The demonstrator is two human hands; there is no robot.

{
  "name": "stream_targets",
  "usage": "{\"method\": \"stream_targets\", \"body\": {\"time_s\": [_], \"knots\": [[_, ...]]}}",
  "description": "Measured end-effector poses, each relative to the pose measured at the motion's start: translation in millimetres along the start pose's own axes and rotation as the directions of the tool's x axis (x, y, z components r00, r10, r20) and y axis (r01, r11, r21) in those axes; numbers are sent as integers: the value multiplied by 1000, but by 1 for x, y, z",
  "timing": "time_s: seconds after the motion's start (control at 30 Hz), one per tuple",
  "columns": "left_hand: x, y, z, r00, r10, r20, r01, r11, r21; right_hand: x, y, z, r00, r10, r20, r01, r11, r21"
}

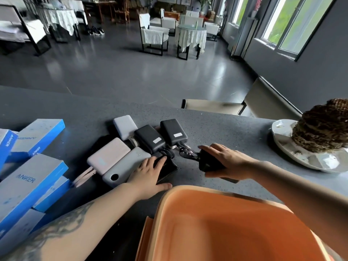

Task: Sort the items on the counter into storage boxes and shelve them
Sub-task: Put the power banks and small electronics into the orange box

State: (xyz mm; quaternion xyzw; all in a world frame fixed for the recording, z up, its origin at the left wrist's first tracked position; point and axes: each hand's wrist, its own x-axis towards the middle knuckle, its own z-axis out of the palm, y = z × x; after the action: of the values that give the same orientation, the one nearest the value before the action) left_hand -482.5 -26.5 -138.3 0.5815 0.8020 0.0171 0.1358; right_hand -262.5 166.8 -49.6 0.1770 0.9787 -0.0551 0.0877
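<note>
Head view: on the table (216, 125), the left hand (148, 172) rests straight fingers on a flat black power bank (168, 169), while the right hand (224, 161) grips another black power bank (208, 162) beside the orange storage box (216, 223).

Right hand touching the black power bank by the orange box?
Touching. Head view: right hand curls over black power bank, fingers wrapping its top.

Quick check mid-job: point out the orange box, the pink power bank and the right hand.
orange box (222, 193), head view, on its far rim.
pink power bank (108, 155), head view, middle of its top face.
right hand (224, 159), head view, back of the hand.
</note>
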Motion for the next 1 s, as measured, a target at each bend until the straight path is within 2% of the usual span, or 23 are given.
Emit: {"method": "stream_targets", "body": {"time_s": [0.1, 0.2, 0.27, 0.33, 0.4, 0.5, 0.6, 0.77, 0.9, 1.0], "knots": [[1, 13, 6, 996, -68, -65, 73, 995, 70, -19, 0, -22, 996, 18, -85, -22, 999, -39], [-2, 24, 7, 968, -127, -215, 154, 982, 111, -37, -14, -35, 987, 2, -158, -7, 1000, -26], [-7, 24, 2, 967, -88, -238, 99, 995, 33, -52, -25, -42, 981, -10, -194, 11, 1000, 4], [-16, 19, -9, 979, -29, -200, 22, 999, -36, -68, -36, -49, 974, -22, -224, 31, 999, 37], [-31, 12, -25, 976, 11, -218, -20, 999, -39, -84, -47, -56, 961, -35, -274, 66, 992, 106], [-56, 6, -59, 931, 56, -361, -104, 988, -115, -107, -67, -65, 940, -44, -337, 108, 979, 173], [-81, 4, -97, 855, 84, -512, -196, 966, -170, -123, -89, -65, 929, -81, -360, 155, 971, 184], [-115, 24, -122, 769, 160, -620, -361, 908, -214, -137, -120, -27, 947, -175, -268, 225, 960, 168], [-129, 48, -112, 789, 199, -581, -378, 903, -204, -126, -125, 25, 989, -109, -98, 125, 977, 173], [-133, 61, -105, 816, 246, -523, -385, 906, -175, -112, -120, 53, 999, -37, 31, 34, 996, 84]]}}
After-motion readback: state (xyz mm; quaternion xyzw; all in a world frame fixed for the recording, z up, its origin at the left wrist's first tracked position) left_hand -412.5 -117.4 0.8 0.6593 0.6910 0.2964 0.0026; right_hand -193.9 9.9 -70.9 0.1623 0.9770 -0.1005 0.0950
